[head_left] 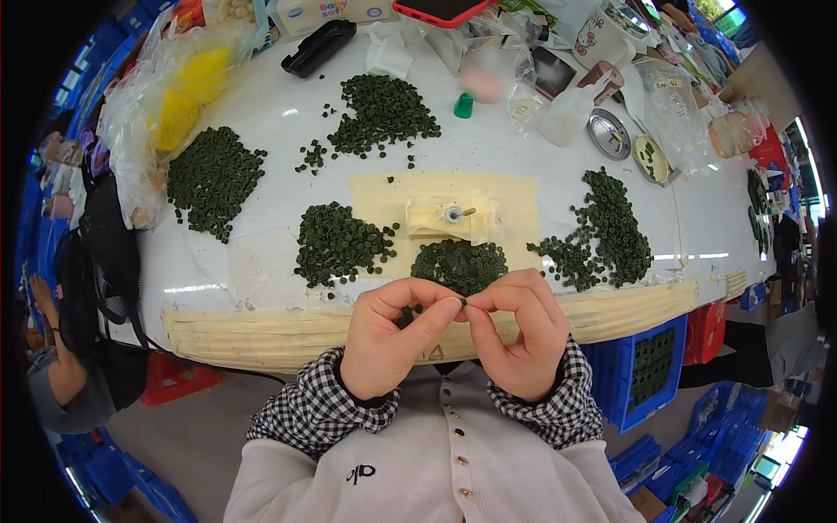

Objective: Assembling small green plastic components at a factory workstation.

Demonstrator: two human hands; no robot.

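Observation:
My left hand and my right hand meet in front of my chest, just over the table's near edge. Their thumbs and forefingers pinch a tiny dark green round piece, mostly hidden by the fingertips. More dark green bits show inside the curl of my left fingers; whether they are held there I cannot tell. Right beyond the hands lies a pile of small green discs. Behind that pile, a tape-wrapped block with a metal post and a thin peg sits on a yellowish taped patch.
Further piles of green pieces lie at the left, back, centre left and right. A black case, a green cap, a round metal lid and a white squeeze bottle stand farther back. Blue crate below right.

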